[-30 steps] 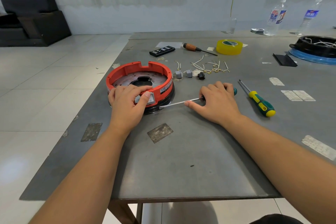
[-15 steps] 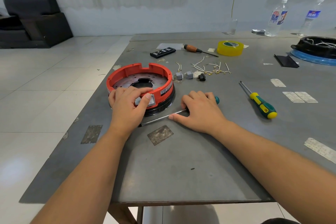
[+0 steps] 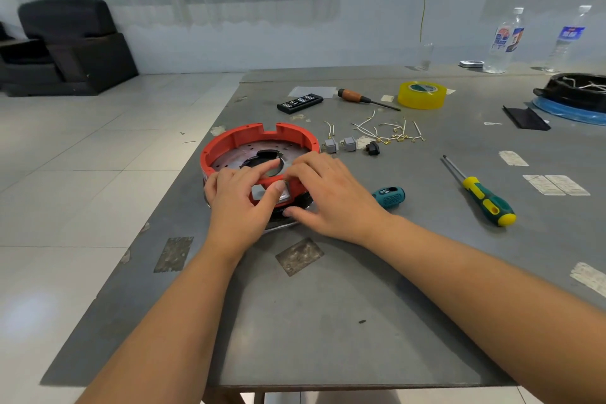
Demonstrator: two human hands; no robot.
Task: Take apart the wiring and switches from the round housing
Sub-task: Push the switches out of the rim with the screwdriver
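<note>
Two bare hands meet on the near wall of the round orange plastic housing, which sits on the grey metal desk left of the frame's centre, its open top showing a perforated metal plate with a dark central hole. The left hand wraps the near rim, fingers curled over the top edge and thumb pressed on the outer wall by a small grey panel, likely to keep the ring from sliding. The right hand lies over the same spot with fingers loosely curled; its fingertips touch the rim above the panel and its thumb rests low at the base. Whether it pinches anything cannot be told. It appears to be working that panel loose by hand.

The teal-handled screwdriver lies on the desk just right of the right wrist, its shaft hidden beneath the hand, held by neither hand. Above centre, the removed pieces are set aside clear of the work: two small grey switch blocks, a small black plug part and a scatter of white wires with brass terminals. A green-and-yellow screwdriver waits at right. Much seems already stripped out.
</note>
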